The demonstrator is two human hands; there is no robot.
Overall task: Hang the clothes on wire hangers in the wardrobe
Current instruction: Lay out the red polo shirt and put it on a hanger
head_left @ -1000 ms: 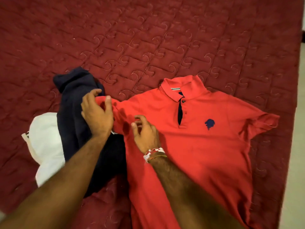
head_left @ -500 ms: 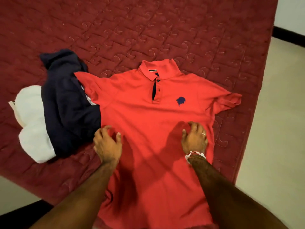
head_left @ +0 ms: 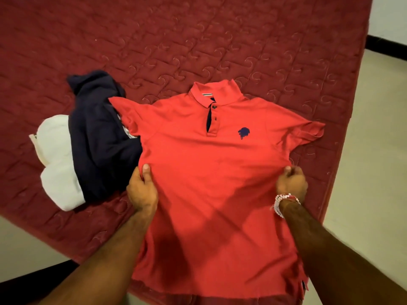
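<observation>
Head view: the left hand [head_left: 142, 190] and right hand [head_left: 290, 183], flat on the cloth a moment ago, now pinch the red polo shirt [head_left: 209, 172] at its side edges, probably ready to lift it.

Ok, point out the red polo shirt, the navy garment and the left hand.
red polo shirt [head_left: 209, 172], head view, chest panel.
navy garment [head_left: 99, 139], head view, its middle.
left hand [head_left: 142, 190], head view, back of the hand.

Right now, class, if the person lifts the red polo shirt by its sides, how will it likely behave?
Probably floppy: the red polo shirt puckers where the left hand and right hand pinch it. Likely light, being thin cloth. Its sleeve lies over the navy garment and may drag it.
</observation>
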